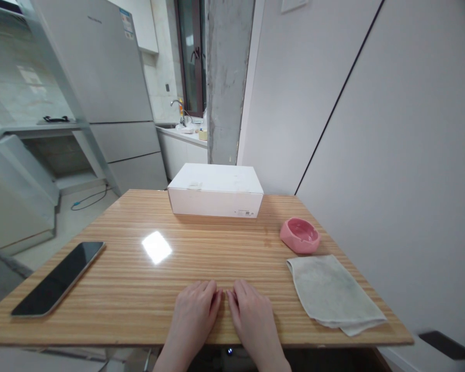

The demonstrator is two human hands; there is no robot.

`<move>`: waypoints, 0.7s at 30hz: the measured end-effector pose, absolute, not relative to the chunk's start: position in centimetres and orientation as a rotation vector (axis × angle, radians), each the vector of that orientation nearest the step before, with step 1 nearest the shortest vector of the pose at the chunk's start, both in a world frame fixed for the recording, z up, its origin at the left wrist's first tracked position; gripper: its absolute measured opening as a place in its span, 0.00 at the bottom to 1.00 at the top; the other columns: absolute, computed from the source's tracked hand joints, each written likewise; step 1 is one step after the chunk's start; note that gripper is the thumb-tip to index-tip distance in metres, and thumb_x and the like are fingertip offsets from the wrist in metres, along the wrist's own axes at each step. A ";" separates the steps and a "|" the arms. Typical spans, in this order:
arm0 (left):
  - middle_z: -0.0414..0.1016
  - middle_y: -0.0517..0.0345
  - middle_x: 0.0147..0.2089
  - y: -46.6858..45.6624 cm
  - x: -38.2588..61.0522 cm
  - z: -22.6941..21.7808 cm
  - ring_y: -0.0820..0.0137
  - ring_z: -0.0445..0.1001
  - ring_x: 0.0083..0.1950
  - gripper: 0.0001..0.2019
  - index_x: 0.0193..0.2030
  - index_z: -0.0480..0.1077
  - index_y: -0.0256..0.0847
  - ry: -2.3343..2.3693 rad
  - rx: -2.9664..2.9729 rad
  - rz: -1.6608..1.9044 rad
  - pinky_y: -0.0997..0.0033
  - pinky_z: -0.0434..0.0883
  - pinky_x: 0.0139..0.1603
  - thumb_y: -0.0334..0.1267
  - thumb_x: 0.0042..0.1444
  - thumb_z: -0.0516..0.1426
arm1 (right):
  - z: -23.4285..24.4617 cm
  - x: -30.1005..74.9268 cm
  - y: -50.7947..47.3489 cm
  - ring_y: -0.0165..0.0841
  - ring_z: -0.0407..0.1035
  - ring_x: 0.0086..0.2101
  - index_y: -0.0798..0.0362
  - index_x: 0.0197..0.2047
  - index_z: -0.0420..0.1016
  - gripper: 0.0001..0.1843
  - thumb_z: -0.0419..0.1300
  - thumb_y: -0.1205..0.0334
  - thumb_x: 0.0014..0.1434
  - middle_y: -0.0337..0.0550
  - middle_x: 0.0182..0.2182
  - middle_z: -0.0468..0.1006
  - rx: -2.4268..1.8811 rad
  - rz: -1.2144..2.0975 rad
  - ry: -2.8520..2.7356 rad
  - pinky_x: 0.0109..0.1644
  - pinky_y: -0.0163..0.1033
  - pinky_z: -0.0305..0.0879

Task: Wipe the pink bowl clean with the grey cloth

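Observation:
My left hand (pixel 196 307) rests on the wooden table (pixel 217 248) near its front edge, fingers curled under and pressed together. Beside it, a small gap away, my right hand (pixel 251 310) lies in the same closed pose. Nothing shows in either hand. To the right of my right hand is a folded grey-green cloth (pixel 335 292), spread flat. Behind the cloth stands a pink faceted ashtray (pixel 300 236). A black smartphone (pixel 60 279) lies screen up at the left side of the table.
A closed white box (pixel 217 191) sits at the table's far edge. A white wall (pixel 391 170) runs along the right side. Beyond the table are a tall refrigerator (pixel 108 77), a concrete pillar (pixel 228 77), and a sink with a faucet (pixel 182 113).

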State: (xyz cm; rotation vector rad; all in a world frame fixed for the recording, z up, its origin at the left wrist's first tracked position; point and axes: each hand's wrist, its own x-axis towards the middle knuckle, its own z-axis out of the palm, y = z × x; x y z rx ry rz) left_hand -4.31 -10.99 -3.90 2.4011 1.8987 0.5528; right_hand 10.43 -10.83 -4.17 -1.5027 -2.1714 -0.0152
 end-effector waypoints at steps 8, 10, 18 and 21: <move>0.75 0.59 0.30 -11.0 -4.3 -3.6 0.64 0.74 0.34 0.11 0.30 0.66 0.44 1.895 2.360 0.536 0.66 0.65 0.34 0.35 0.62 0.47 | -4.5 10.5 -10.8 0.33 0.68 0.27 0.49 0.30 0.61 0.11 0.46 0.65 0.65 0.38 0.27 0.72 -1.523 0.025 -2.186 0.30 0.37 0.52; 0.75 0.59 0.30 -11.0 -4.3 -3.7 0.64 0.74 0.34 0.11 0.30 0.66 0.44 1.900 2.364 0.536 0.67 0.65 0.34 0.35 0.62 0.47 | -4.5 10.5 -10.8 0.33 0.68 0.27 0.49 0.30 0.61 0.11 0.46 0.65 0.65 0.38 0.27 0.72 -1.522 0.022 -2.184 0.30 0.37 0.52; 0.75 0.59 0.30 -11.0 -4.3 -3.8 0.66 0.74 0.33 0.10 0.30 0.66 0.43 1.894 2.388 0.564 0.68 0.63 0.33 0.34 0.61 0.48 | -4.7 10.5 -10.8 0.33 0.68 0.27 0.49 0.31 0.61 0.10 0.47 0.64 0.65 0.38 0.27 0.71 -1.528 0.060 -2.180 0.30 0.37 0.51; 0.74 0.59 0.29 -11.0 -4.3 -3.8 0.66 0.73 0.32 0.10 0.29 0.66 0.43 1.900 2.396 0.569 0.68 0.63 0.33 0.34 0.61 0.48 | -4.8 10.5 -10.8 0.34 0.68 0.28 0.49 0.31 0.61 0.10 0.47 0.64 0.64 0.38 0.27 0.71 -1.533 0.068 -2.180 0.30 0.37 0.50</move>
